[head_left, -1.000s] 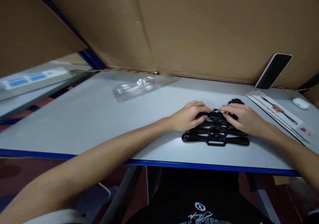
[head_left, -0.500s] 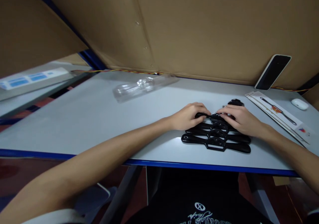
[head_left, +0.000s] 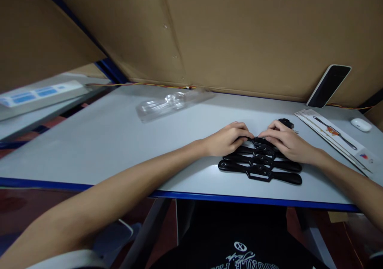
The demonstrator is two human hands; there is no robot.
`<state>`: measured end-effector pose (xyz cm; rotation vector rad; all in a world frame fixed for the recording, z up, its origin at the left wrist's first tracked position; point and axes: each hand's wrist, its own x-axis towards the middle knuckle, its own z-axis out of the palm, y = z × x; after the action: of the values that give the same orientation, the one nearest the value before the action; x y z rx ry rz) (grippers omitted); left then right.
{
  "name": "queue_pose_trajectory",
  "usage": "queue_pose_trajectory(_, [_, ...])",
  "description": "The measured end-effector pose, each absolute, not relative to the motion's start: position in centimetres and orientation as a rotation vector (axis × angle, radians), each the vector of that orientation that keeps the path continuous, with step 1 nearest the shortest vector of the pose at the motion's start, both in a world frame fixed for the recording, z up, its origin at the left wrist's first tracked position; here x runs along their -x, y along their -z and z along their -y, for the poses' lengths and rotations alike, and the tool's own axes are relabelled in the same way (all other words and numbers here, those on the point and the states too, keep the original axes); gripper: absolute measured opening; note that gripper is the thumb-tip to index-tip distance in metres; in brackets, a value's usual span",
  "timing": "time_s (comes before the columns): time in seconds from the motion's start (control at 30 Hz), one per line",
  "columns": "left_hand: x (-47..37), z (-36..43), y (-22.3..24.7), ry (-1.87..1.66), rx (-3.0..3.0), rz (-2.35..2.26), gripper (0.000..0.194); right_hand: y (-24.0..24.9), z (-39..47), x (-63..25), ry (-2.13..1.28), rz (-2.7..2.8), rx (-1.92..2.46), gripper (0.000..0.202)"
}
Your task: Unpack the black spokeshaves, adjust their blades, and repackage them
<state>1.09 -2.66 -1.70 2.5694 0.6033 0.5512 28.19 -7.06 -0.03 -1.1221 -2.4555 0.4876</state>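
Note:
Several black spokeshaves lie stacked in a row, one above another, with the nearest spokeshave [head_left: 259, 172] fully in sight. My left hand [head_left: 231, 138] is closed round the left handle of the farthest spokeshave [head_left: 261, 141] in the row. At that tool's middle, the fingertips of my right hand [head_left: 284, 141] are pinched together; whatever small part they grip is hidden. Behind my right hand, some small black parts [head_left: 286, 123] lie partly covered, with a bit of metal beside them.
On the right are printed packaging cards [head_left: 333, 131], a white earbud case [head_left: 361, 124] and a phone [head_left: 329, 86] leaning on the cardboard wall [head_left: 239, 37]. Clear plastic packaging [head_left: 175, 103] lies toward the back. A power strip [head_left: 44, 93] sits on the neighbouring table at left.
My right hand's fingers have shifted slightly and bunched higher at the farthest spokeshave's middle. My left hand stays on its handle. The other things lie where they were.

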Motion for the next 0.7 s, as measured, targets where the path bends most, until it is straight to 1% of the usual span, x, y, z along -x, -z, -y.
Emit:
queue_pose_trajectory(0.43, [-1.33,2.7,1.96,-0.55,-2.578,-0.587,0.037,0.0,6.15,-28.54,-0.555,2.512,1.073,0.036])
queue_pose_trajectory(0.57, [-1.36,2.71,1.94,-0.545,-2.57,-0.613,0.037,0.23,6.09,-28.43,-0.553,2.454,1.053,0.033])
queue_pose_trajectory(0.7, [-1.25,2.65,1.99,-0.553,-2.568,-0.627,0.038,0.5,6.22,-28.15,-0.53,2.361,1.061,0.034])
